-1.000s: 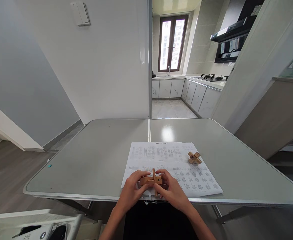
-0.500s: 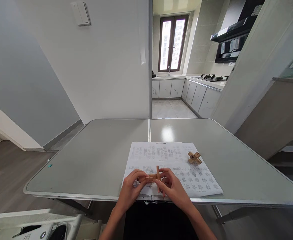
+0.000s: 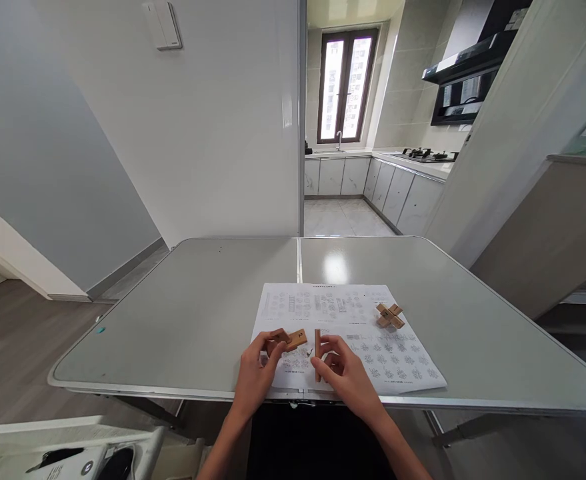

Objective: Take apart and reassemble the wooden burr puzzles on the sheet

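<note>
The blocks [image 3: 299,339] are brown, the white sheet [image 3: 335,323] patterned with grey figures [image 3: 387,348].

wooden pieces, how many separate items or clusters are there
3: a cluster in the left hand, a stick in the right hand, and a crossed block on the printed paper. Fingers may hide more pieces.

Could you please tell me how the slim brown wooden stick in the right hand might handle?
The slim brown wooden stick is probably stiff, as it looks straight. It is likely light, since the right hand pinches such a thin body. Stood on end, it would probably tip, being long and narrow.
</note>
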`<state>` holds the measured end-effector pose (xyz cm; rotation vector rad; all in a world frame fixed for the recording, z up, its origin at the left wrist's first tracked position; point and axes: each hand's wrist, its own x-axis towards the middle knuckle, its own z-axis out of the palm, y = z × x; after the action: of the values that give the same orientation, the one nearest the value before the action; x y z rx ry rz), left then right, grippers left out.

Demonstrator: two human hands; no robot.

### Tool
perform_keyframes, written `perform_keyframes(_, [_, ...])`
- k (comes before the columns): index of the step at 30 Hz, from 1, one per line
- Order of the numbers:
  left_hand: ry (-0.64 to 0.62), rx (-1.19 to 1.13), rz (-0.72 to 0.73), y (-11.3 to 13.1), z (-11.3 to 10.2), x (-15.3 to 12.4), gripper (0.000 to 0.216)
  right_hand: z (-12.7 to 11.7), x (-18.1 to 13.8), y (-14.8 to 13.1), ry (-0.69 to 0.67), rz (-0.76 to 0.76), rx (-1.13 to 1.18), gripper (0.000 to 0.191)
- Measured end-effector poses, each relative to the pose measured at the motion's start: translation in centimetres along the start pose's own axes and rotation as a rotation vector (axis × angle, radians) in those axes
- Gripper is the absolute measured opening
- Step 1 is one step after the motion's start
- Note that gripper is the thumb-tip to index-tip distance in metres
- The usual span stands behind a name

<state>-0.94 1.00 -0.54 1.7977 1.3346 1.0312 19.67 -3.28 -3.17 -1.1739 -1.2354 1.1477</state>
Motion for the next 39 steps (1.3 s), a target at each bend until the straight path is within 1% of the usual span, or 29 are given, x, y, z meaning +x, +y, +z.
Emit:
perform_keyframes(3, [0.041,-0.04,-0.048,-0.2,0.2,0.1,0.033,0.4,-0.1,-0.3,-0.012,-0.016,-0.11,0.04])
perform_keyframes(7, [0.067,-0.103,-0.052,-0.4,0.3,0.2,0.035,0.7,-0.1,-0.3,0.006,-0.017,-0.202,0.041])
perform_keyframes(11, [0.04,-0.164,-0.092,-0.4,0.3,0.3,0.036,1.3,0.2,0.1,0.082,-0.026,-0.274,0.038])
perform_keyframes(16, [0.011,-0.167,-0.117,-0.9,0.3,0.3,0.035,2.3,0.6,0.7,0.219,-0.038,-0.357,0.033])
perform_keyframes(24, [0.008,-0.137,-0.092,-1.4,0.4,0.4,0.035,2.9,0.6,0.8,0.291,-0.068,-0.5,0.025])
perform_keyframes(31, [-0.006,-0.128,-0.1,-1.0,0.4,0.4,0.035,2.9,0.6,1.1,0.311,-0.109,-0.509,0.024])
perform_keyframes(36, [-0.034,-0.096,-0.103,-0.9,0.3,0.4,0.035,2.8,0.4,1.0,0.293,-0.127,-0.459,0.026])
perform_keyframes(39, [-0.047,-0.08,-0.059,-0.8,0.1,0.5,0.032,2.7,0.1,0.7,0.258,-0.138,-0.428,0.03])
